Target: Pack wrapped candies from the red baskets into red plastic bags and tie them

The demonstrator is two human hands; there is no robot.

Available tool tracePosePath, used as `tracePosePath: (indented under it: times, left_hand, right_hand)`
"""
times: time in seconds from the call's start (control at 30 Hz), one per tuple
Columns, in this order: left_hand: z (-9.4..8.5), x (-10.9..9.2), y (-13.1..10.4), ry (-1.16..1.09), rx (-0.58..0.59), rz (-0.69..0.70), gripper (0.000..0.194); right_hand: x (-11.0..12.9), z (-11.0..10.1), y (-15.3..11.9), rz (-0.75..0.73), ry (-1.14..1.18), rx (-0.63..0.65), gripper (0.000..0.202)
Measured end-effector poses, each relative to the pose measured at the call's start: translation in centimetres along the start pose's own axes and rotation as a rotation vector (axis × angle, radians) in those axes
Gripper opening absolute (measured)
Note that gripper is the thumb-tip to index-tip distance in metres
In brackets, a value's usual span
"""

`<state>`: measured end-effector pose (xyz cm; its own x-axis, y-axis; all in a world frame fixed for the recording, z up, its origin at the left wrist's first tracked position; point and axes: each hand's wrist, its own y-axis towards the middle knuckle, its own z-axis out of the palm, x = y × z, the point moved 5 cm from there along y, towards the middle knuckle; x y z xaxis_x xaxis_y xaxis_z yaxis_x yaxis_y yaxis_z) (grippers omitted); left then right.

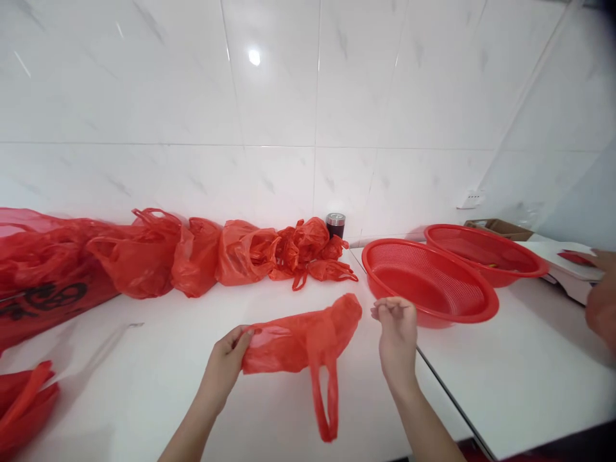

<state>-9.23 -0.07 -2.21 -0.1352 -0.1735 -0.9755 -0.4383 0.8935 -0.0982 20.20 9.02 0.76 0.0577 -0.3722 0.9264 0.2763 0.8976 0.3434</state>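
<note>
A red plastic bag [293, 340] is stretched out sideways above the white table, its handle loops hanging down in front. My left hand [228, 359] pinches the bag's left end between thumb and fingers. Just past the bag's right end, my right hand [397, 340] is raised with its fingers curled together, apart from the bag; whether something small is between the fingertips cannot be made out. Behind the bag, several filled red bags [245, 250] stand in a row along the tiled wall.
Right of centre, a red basket [433, 282] stands before a second red basket [486, 247]. A dark cup [335, 224] is by the wall. Another person's hand [601, 308] is at the far right, beside a white scale [568, 276]. More red bags [24, 404] lie at left.
</note>
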Motion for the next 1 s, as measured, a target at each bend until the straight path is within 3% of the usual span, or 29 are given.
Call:
tracePosePath:
  times: [0.03,0.1,0.17,0.2,0.27,0.33,0.4,0.47,0.57,0.7,0.73,0.77,0.8,0.9,0.93,1.0]
  left_hand:
    - [0.6,-0.6,-0.5,0.003,0.013,0.012,0.039]
    - [2.0,-1.8,-1.7,-0.008,0.061,0.014,0.036]
    - [3.4,-2.8,-2.9,-0.071,0.131,0.011,0.032]
    - [3.8,-3.2,-3.5,-0.090,0.167,0.017,0.028]
    - [4.0,-3.3,-4.1,-0.022,0.243,0.038,0.016]
    - [3.0,-2.6,-3.9,0.251,0.287,0.083,0.007]
    - [1.0,-1.6,-2.9,0.621,0.241,0.144,0.022]
    - [-1.2,-1.0,-2.0,0.914,0.098,0.181,0.042]
    - [-3.2,-2.2,-2.0,1.040,-0.156,0.267,0.050]
    - [-4.1,-6.5,-5.3,0.860,-0.616,0.694,0.031]
    - [-4.2,-6.9,-5.9,0.819,-0.659,0.764,0.030]
    - [-4.0,-6.8,-6.0,0.802,-0.624,0.796,0.030]
    - [-3.7,-6.4,-5.7,0.801,-0.519,0.791,0.033]
    - [-2.5,-3.4,-4.1,0.779,-0.081,0.633,0.042]
    - [-2.4,-2.3,-3.8,0.725,0.008,0.555,0.043]
    - [-2.4,-0.8,-3.6,0.538,0.112,0.395,0.044]
  right_hand:
    - [2.0,0.8,-1.2,-0.122,-0.069,0.091,0.011]
    - [5.2,3.6,-4.2,-0.362,-0.220,0.420,0.010]
    - [6.1,6.2,-7.0,-0.554,-0.434,0.714,0.013]
    - [5.5,7.1,-7.7,-0.600,-0.571,0.789,0.015]
    - [2.7,7.6,-7.0,-0.569,-0.873,0.823,0.018]
    - [-0.6,6.8,-5.0,-0.435,-1.117,0.866,0.027]
    - [-2.8,5.0,-2.6,-0.267,-1.266,0.948,0.045]
    - [-3.1,3.2,-0.8,-0.121,-1.308,1.024,0.059]
    - [0.0,1.6,0.5,-0.113,-1.222,1.004,0.066]
    - [5.8,0.0,0.8,-0.370,-0.949,0.559,0.048]
    - [6.3,-0.4,0.7,-0.392,-0.920,0.513,0.045]
    - [6.1,-0.6,0.6,-0.381,-0.927,0.554,0.042]
    - [5.5,-0.6,0.4,-0.344,-0.951,0.676,0.040]
    - [3.9,-1.8,0.0,-0.144,-0.899,1.128,0.042]
    - [4.1,-2.6,0.2,-0.085,-0.811,1.213,0.043]
    - [5.4,-4.5,2.0,-0.032,-0.616,1.185,0.041]
